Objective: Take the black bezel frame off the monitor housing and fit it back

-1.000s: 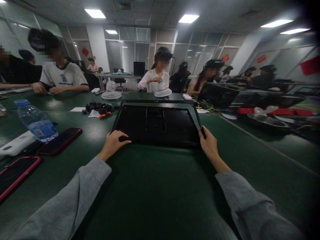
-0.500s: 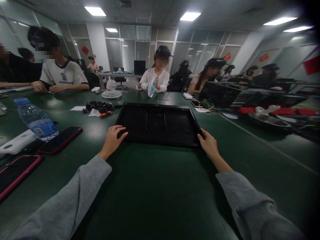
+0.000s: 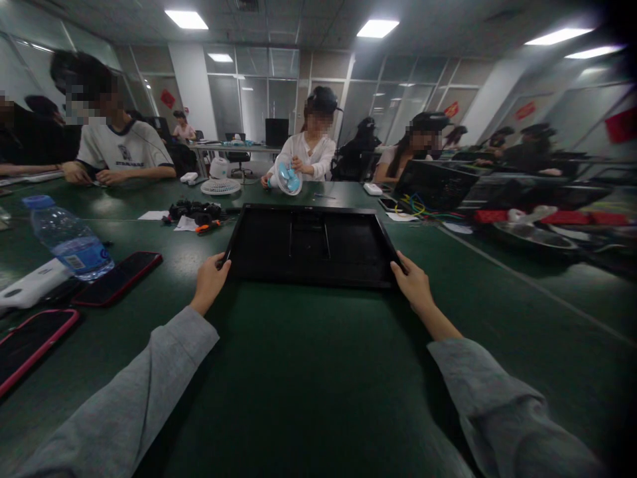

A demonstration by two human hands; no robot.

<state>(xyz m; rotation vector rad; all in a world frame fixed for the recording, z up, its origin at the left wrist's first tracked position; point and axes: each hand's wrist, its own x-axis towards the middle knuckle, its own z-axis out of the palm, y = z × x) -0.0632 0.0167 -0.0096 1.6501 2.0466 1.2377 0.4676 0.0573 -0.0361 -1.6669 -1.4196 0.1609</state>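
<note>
A wide, shallow black monitor housing (image 3: 269, 242) lies on the green table in front of me, its hollow inner side facing up. Two thin upright ribs cross its middle. My left hand (image 3: 212, 279) grips its left edge near the front corner, thumb on the near side and fingers partly hidden around the rim. Opposite it, my right hand (image 3: 414, 282) is closed on the right edge near the front corner, thumb on top of the rim.
To the left stand a tilted-looking water bottle (image 3: 74, 242), a red-edged phone (image 3: 119, 277), another phone (image 3: 32, 345) and a white device (image 3: 34, 285). Beyond the housing lie dark cables (image 3: 196, 212) and a fan grille (image 3: 220, 187). Across the table a person (image 3: 311, 153) handles a small fan (image 3: 288, 178).
My left hand has moved left, from over the housing's front left corner to a grip on its left edge. The right hand stays in place. The person opposite has turned the fan.
</note>
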